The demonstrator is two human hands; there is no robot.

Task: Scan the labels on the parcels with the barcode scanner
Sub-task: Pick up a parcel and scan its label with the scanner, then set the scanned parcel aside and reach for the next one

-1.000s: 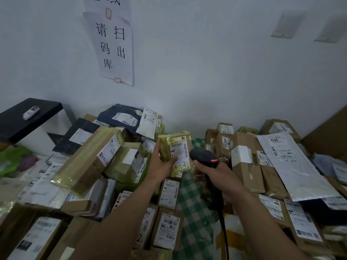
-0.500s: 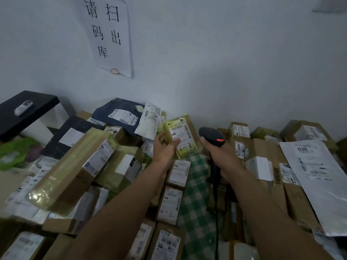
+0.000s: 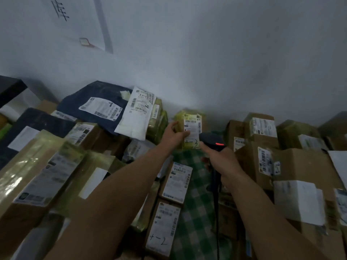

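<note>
Head view: our left hand (image 3: pixel 173 135) grips a small yellow-wrapped parcel (image 3: pixel 189 128) near the wall, its white label (image 3: pixel 192 128) facing us, "4-3" handwritten below. Our right hand (image 3: pixel 220 159) is closed around the black barcode scanner (image 3: pixel 213 141), red light lit, its head just beside the parcel's lower right corner, above the green checked cloth (image 3: pixel 195 184).

Dim white wall (image 3: pixel 206 53) bearing a paper sign (image 3: pixel 75 19); possibly a black shelf (image 3: pixel 9 89) at left.
</note>
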